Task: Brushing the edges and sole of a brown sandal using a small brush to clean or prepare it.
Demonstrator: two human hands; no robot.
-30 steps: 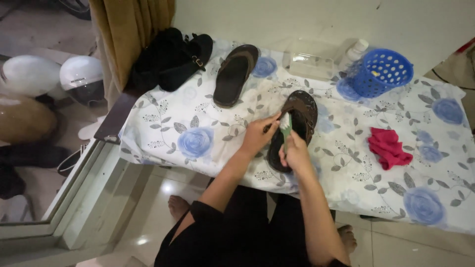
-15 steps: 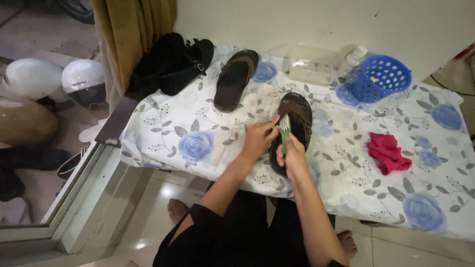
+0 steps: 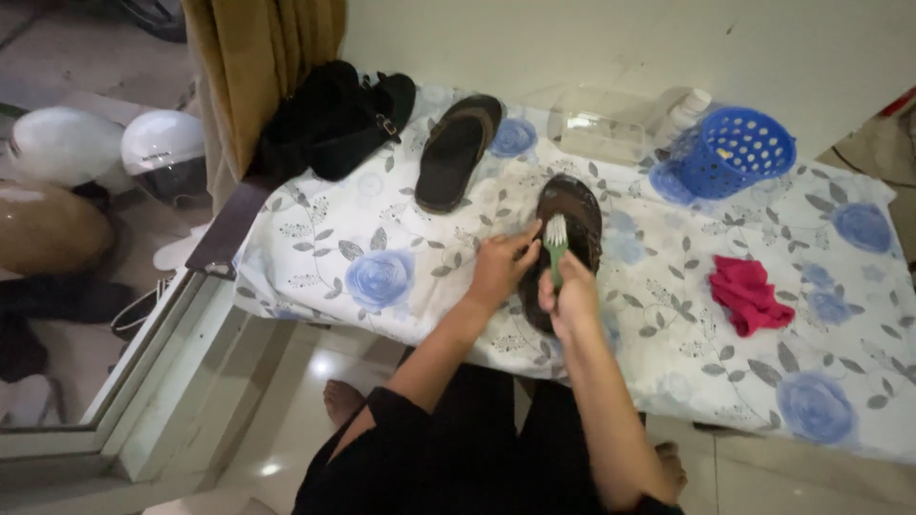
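A dark brown sandal lies on the floral tablecloth in front of me. My left hand rests on the sandal's left edge and holds it down. My right hand is closed around a small green brush, whose white bristles sit over the sandal's footbed. The second sandal lies apart, farther back and to the left.
A red cloth lies to the right. At the back stand a blue perforated basket, a clear plastic box and a white bottle. Black bags sit at the back left. White helmets lie on the floor.
The brush has shifted slightly along the sandal in my right hand. My left hand stays on the sandal's edge.
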